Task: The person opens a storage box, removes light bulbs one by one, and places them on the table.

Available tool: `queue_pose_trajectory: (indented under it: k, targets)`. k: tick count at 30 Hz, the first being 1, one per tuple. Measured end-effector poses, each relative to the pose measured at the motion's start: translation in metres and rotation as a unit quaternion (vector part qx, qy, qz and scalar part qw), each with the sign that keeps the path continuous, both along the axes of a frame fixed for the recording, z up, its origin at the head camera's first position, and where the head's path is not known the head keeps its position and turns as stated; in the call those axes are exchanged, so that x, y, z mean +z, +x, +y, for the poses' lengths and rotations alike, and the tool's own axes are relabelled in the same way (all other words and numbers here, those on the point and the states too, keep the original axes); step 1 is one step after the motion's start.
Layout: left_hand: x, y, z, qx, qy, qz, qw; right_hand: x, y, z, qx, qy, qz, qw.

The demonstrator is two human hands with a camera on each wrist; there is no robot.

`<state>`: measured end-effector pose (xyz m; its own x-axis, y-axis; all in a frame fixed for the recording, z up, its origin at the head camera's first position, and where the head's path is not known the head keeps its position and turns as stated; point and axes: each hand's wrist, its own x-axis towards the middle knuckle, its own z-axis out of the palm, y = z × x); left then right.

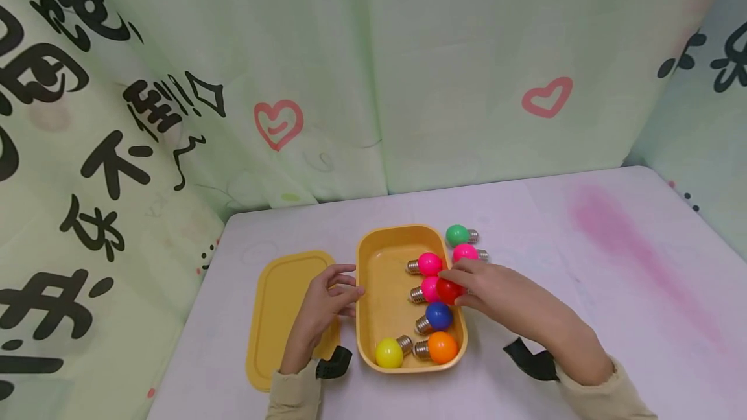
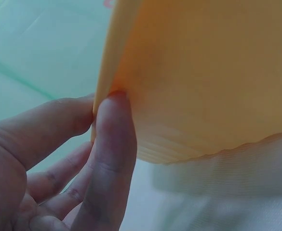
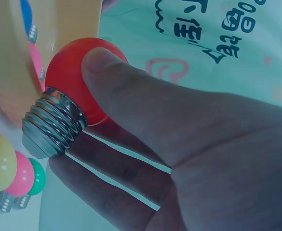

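Above a pale desk, a red bulb, metal base jutting free, is held by the right hand over the right rim of a yellow tray, whose opposite side is pinched by the left hand.

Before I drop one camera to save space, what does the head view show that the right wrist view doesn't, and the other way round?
Only the head view shows the lid and the orange bulb. Only the right wrist view shows the metal base of the red bulb and a pale yellow bulb outside the tray. Both show the right hand holding the red bulb, the tray, and the green bulb outside it.
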<state>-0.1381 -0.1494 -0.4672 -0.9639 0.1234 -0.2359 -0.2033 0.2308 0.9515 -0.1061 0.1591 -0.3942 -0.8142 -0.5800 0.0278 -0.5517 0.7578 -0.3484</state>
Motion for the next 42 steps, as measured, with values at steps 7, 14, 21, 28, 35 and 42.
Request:
queue_pose_trajectory:
  k: [7, 14, 21, 28, 35, 42]
  targets:
    - [-0.001, 0.0, 0.0, 0.001, -0.002, 0.002, 1.0, -0.003, 0.002, 0.012, -0.019, -0.008, 0.001, 1.0]
    - [-0.004, -0.002, -0.001, 0.003, -0.006, 0.0, 1.0, -0.007, 0.006, 0.021, -0.029, -0.003, 0.009, 1.0]
    - [-0.003, -0.001, -0.001, 0.004, -0.006, -0.001, 1.0, -0.014, 0.007, 0.025, -0.038, 0.009, -0.004, 0.999]
    - [-0.003, -0.003, -0.001, 0.002, -0.003, -0.008, 1.0, -0.024, 0.004, 0.027, -0.048, 0.014, -0.026, 0.998]
    - [-0.002, -0.002, -0.001, 0.003, -0.003, -0.005, 1.0, -0.032, 0.002, 0.027, -0.055, 0.022, -0.05, 0.997]
    - [-0.001, -0.001, -0.001, -0.001, 0.001, 0.0, 1.0, -0.038, 0.0, 0.026, -0.059, 0.031, -0.064, 0.996]
